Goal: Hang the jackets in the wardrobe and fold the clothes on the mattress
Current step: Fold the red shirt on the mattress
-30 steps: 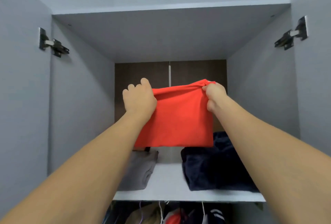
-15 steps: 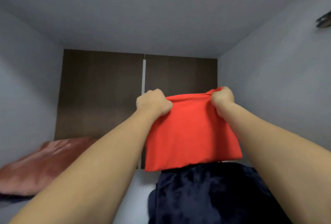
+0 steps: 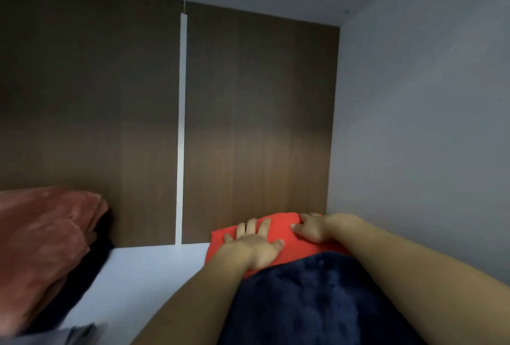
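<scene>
While stowing the folded red garment (image 3: 287,234) at shelf (image 3: 154,275) rear right corner: both hands (image 3: 258,245) (image 3: 310,230) flat, fingers spread, pressed on it. Next, probably: withdraw without dragging.

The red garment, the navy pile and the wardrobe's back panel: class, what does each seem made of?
Red garment: smooth, matte knit fabric, likely cotton; it lies flat under each hand. Navy pile: fuzzy, plush surface, probably fleece. Back panel: dark wood-grain board with vertical streaks and a dull sheen, possibly laminate.
</scene>
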